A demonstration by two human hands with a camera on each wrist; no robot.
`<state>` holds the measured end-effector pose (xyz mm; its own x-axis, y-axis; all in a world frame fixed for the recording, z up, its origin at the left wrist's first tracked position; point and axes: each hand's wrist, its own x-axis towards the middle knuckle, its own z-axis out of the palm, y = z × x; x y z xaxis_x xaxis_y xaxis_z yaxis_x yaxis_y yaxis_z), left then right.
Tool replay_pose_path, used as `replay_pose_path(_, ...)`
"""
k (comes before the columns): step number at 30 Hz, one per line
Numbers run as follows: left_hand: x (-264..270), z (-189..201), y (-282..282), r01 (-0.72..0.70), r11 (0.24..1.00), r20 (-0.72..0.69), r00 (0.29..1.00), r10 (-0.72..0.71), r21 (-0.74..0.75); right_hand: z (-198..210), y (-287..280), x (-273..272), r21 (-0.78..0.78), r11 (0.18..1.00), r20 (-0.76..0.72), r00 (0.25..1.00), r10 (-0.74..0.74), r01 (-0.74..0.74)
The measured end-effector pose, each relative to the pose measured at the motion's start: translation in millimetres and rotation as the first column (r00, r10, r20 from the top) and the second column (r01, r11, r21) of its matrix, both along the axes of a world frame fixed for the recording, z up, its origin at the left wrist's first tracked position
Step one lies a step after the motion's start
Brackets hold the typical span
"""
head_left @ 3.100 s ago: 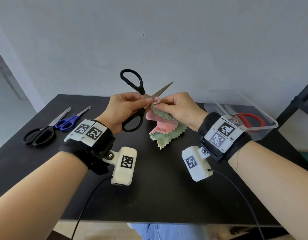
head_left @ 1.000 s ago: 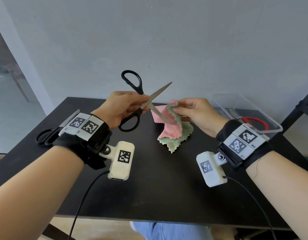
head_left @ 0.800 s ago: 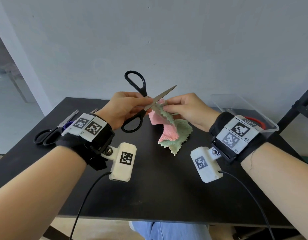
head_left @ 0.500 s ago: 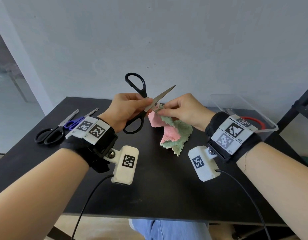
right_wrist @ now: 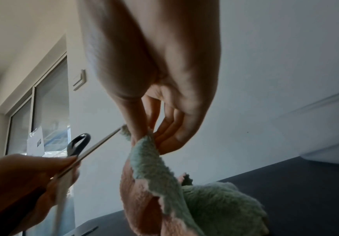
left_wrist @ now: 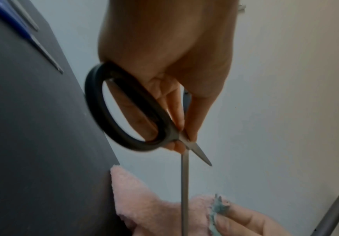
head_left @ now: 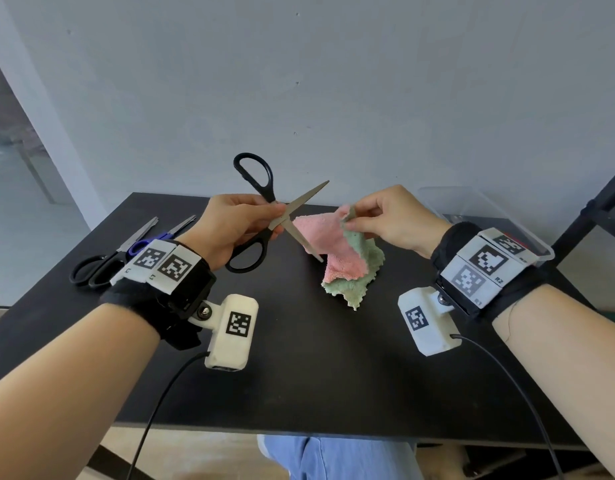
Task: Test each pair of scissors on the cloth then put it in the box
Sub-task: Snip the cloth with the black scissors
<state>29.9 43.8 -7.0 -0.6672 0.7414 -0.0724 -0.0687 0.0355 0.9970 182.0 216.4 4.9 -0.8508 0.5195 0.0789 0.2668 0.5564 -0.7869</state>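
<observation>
My left hand (head_left: 240, 223) grips the black-handled scissors (head_left: 261, 216) near their pivot, blades spread wide above the table. One blade points up and right; the other slants down across the pink face of the cloth (head_left: 337, 251). My right hand (head_left: 378, 216) pinches the pink and green cloth by its top corner and holds it up, its lower folds resting on the table. The left wrist view shows the scissors (left_wrist: 132, 110) in my fingers with the cloth (left_wrist: 154, 204) below. The right wrist view shows my fingers pinching the cloth (right_wrist: 154, 167).
Two more pairs lie at the table's left: black scissors (head_left: 98, 265) and blue-handled scissors (head_left: 150, 240). A clear plastic box (head_left: 486, 220) stands at the right rear behind my right wrist, with something red just visible in it. A dark metal frame (head_left: 597, 209) rises at far right.
The blades were closed into the cloth's top edge half a second ago. They have since spread wide, and my right hand has pulled the cloth corner to the right, away from the scissors.
</observation>
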Motion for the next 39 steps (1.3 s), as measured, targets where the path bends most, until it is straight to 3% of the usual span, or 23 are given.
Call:
replay_pose_path(5, -1.4, 8.9, -8.2, 0.131, 0.965, -0.108, 0.981, -0.159, -0.228, 7.1, 11.6, 0.3, -0.006, 0.994, -0.066, 0.992, -0.11, 0.11)
replay_pose_path(9, 4.0, 13.5, -4.2, 0.159, 0.929, -0.193, 0.953, -0.232, -0.333, 13.1, -0.8, -5.7, 0.048, 0.999, -0.079, 0.997, 0.021, -0.017)
replay_pose_path(17, 12.0, 16.2, 4.3, 0.148, 0.933, -0.222, 0.948, -0.229, -0.327, 10.3, -22.0, -15.2, 0.058, 0.971, 0.031, 0.973, 0.229, -0.23)
replay_pose_path(22, 10.5, 16.4, 5.0, 0.119, 0.937, -0.256, 0.944, -0.209, -0.327, 6.8, -26.7, -14.8, -0.07, 0.968, 0.022, 0.97, 0.243, -0.241)
replay_pose_path(29, 8.8, 14.6, 5.6, 0.108, 0.93, -0.329, 0.916, -0.231, -0.35, 7.3, -22.7, -13.2, 0.044, 0.972, 0.059, 0.972, 0.229, -0.232)
replay_pose_path(39, 4.2, 15.4, 5.0, 0.136, 0.925, -0.328, 0.908, -0.259, -0.354, 10.4, -17.4, -5.5, 0.096, 0.974, 0.087, 0.976, 0.199, -0.207)
